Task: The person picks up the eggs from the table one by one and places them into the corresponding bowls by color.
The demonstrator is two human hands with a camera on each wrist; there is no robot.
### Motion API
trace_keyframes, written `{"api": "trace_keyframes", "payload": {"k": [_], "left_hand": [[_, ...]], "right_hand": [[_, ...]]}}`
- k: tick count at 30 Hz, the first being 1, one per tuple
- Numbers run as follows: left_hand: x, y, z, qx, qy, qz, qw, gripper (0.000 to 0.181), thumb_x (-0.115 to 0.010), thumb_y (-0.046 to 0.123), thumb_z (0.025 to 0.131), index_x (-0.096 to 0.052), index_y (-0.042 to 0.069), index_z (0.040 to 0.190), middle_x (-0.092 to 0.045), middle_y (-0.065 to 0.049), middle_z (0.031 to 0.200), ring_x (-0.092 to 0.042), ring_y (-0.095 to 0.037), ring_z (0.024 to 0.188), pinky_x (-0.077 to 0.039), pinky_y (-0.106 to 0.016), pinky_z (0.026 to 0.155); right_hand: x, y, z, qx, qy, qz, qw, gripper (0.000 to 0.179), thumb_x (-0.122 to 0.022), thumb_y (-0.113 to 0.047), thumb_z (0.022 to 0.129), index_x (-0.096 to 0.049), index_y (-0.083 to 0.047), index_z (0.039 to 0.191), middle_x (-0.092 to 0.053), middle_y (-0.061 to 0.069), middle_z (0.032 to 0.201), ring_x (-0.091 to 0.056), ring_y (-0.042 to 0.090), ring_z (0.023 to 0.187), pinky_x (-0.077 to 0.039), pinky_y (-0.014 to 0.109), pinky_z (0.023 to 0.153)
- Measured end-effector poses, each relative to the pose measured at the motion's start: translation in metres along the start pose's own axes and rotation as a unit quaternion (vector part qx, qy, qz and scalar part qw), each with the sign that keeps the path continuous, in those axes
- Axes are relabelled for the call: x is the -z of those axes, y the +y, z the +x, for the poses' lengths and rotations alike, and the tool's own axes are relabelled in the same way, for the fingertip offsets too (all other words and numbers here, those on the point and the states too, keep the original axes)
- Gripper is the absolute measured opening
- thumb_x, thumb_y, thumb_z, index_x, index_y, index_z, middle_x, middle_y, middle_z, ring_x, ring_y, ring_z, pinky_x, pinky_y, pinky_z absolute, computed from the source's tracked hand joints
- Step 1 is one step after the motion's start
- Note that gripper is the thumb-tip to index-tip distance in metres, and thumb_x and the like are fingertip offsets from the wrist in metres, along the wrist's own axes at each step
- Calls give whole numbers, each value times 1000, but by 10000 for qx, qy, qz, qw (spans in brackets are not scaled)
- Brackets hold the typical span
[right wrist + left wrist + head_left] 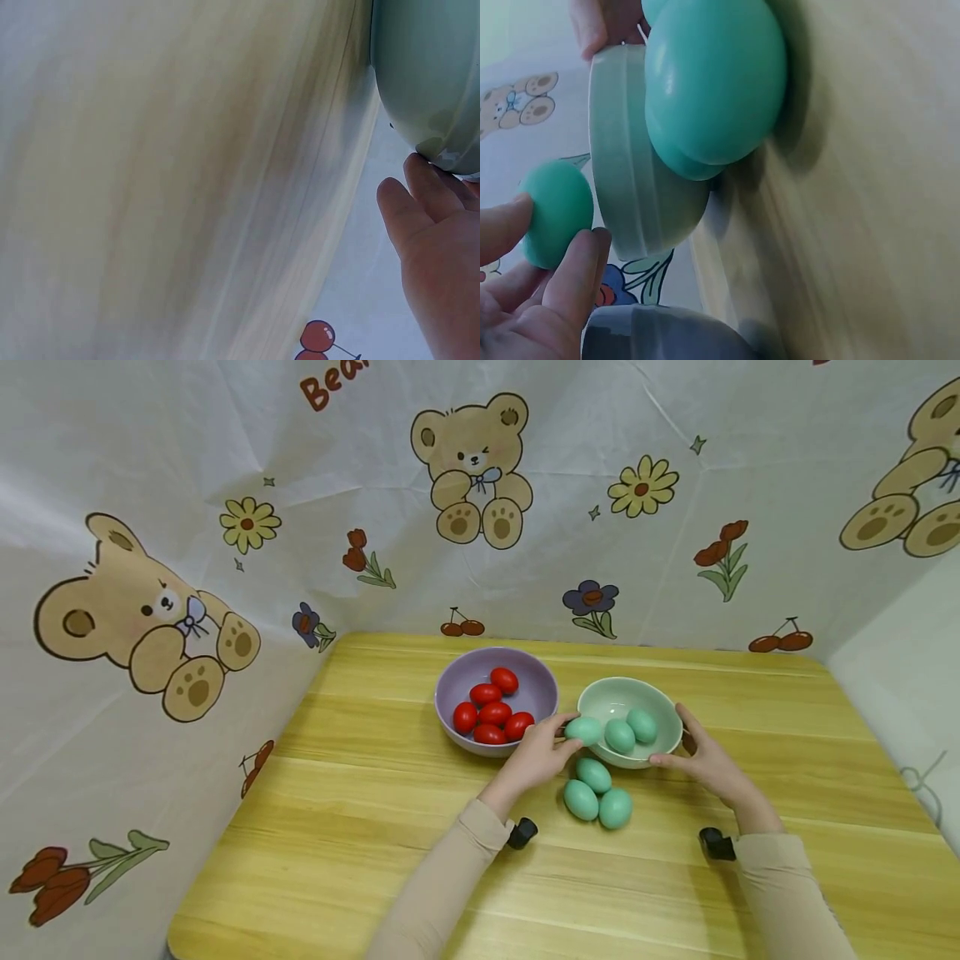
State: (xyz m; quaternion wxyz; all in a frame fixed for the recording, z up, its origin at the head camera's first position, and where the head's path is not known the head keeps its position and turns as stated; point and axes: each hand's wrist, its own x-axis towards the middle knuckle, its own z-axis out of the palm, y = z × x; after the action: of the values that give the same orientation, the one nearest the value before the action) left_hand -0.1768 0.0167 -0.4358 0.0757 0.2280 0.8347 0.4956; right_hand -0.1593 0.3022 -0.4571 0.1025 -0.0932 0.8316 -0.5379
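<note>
Larger bowl [536, 685]: purple
Eggs [495, 714] in it: red
Smaller bowl [606, 699]: pale green
Other eggs [581, 800]: turquoise-green
Table [337, 793]: yellow, brown wood grain
Cloth [337, 460]: white; bears [474, 477], flowers [642, 488], cherries [472, 627] printed
Sleeves [442, 877]: beige

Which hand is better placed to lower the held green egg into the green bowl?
Left, most likely: the left hand pinches the green egg close to the green bowl, while the right hand holds that bowl's opposite side.

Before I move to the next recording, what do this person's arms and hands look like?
The left sleeve and right sleeve are both long, plain beige, with cuffs at the wrists. A small black device shows by each: left device, right device. The left hand and right hand wear no gloves.
</note>
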Motion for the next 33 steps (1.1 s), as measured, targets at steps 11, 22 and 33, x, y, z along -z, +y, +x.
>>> {"api": "trace_keyframes", "payload": {"k": [11,22,33], "left_hand": [[2,14,38,35,-14,397,9992,45,-59,16,92,-47,4,134,-53,-4,128,-54,-14,111,-44,-17,85],[-10,20,70,240,-279,1233,9917,44,-54,17,94,-46,8,136,-51,-4,130,-48,-12,116,-39,-20,93],[-24,22,87,655,-450,1826,9800,44,-53,21,95,-44,11,137,-50,-1,132,-46,-12,119,-39,-22,94]], "right_hand": [[1,1,1,50,3,18,10000,101,-67,-15,86,13,-7,146,8,24,149,-4,49,132,-16,65,99],[2,1,-1,-2,-36,93,10000,101,-67,-14,87,14,-8,146,8,23,150,-4,48,133,-18,64,99],[1,2,0,-35,-56,77,9999,101,-66,-15,87,15,-9,146,10,22,150,-3,48,132,-18,65,98]]}}
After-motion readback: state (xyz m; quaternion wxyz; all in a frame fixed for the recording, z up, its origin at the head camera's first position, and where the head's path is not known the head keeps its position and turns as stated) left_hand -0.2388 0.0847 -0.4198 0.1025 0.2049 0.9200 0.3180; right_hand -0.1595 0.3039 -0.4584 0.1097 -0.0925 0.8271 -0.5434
